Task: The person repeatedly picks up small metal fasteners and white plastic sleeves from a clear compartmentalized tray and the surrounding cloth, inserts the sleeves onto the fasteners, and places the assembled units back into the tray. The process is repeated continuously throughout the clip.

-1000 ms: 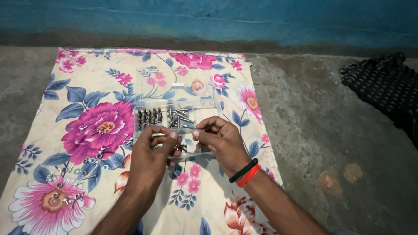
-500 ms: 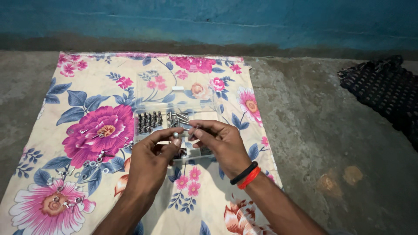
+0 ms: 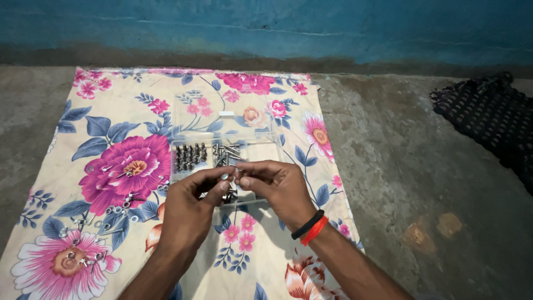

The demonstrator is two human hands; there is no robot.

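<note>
A small metal screw (image 3: 234, 174) sits pinched between the fingertips of both hands, held just above the near part of a clear plastic organizer box (image 3: 222, 125). The left hand (image 3: 191, 208) closes its thumb and forefinger on the piece from the left, and the right hand (image 3: 275, 186) closes its fingertips on it from the right, so the two hands meet at that one point; whether a nut or washer is on the piece is too small to tell. The right wrist wears a black band (image 3: 307, 224) and a red band (image 3: 315, 231) side by side.

The box lies open on a floral cloth (image 3: 111, 128), its transparent lid laid back toward the wall. Inside it, a row of dark upright screws (image 3: 189, 156) fills the left compartment and a heap of loose silver bolts (image 3: 226, 154) lies in the compartment to its right, directly beyond the fingertips.

Scattered small silver fasteners (image 3: 125, 197) lie on the cloth left of the hands, across the big pink flowers. The cloth is spread on a rough concrete floor (image 3: 400, 166). A blue painted wall (image 3: 333, 28) runs along the far edge, and a dark patterned fabric (image 3: 488, 119) lies on the floor well to the right.
</note>
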